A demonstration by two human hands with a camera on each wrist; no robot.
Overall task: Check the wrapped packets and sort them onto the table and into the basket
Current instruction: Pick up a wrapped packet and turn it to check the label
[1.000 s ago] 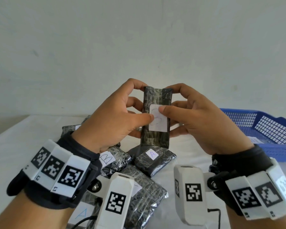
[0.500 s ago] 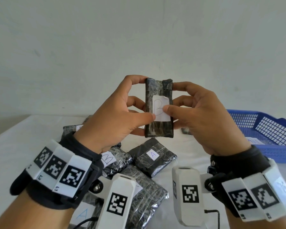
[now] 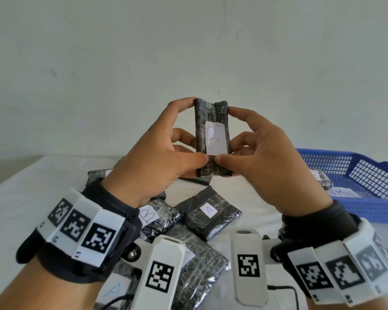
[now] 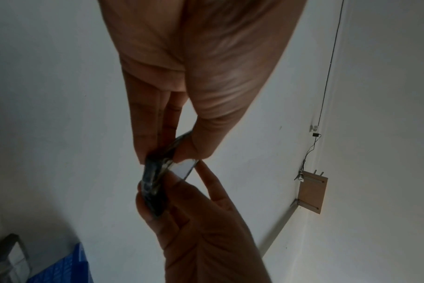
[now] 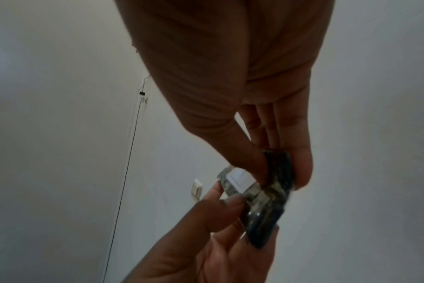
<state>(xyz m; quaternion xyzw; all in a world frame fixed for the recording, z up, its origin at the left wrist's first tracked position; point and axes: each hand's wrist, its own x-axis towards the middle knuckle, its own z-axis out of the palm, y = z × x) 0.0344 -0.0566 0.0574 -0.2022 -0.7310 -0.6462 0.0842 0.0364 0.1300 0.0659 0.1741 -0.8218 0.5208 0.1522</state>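
packet (image 3: 212,137) is higher now than a second ago: it was low, nearly down at the pile, and it has come up to face height, well above the a-packet (image 3: 208,212) on the table (image 3: 20,198). thumbs have slid off the label (image 3: 215,138) to just below it, so the "b" that was half covered reads in full. my read: check step is basically done, label is legible, next is the sort decision.

left hand (image 3: 157,157) and right hand (image 3: 262,162) both pinch the packet, mirrored. forefingers curl over the top corners, thumbs press the front face low down and nearly meet, other fingers sit behind it. wrist views agree: thumb in front, fingers behind, on each side.

packet look: narrow dark block, held upright, wrapped in crinkly glossy film with tape; top end is puckered and uneven. white paper label on the front, handwritten b, under the wrap as far as i can tell.

relative to the held packet: below and toward the camera is the unsorted pile, incl. a b-packet (image 3: 159,218) and the a-packet. basket (image 3: 367,175) is blue mesh, off to the right and lower, with at least one packet already in it and a paper tag, text partly hidden. which letter goes where i can't tell.
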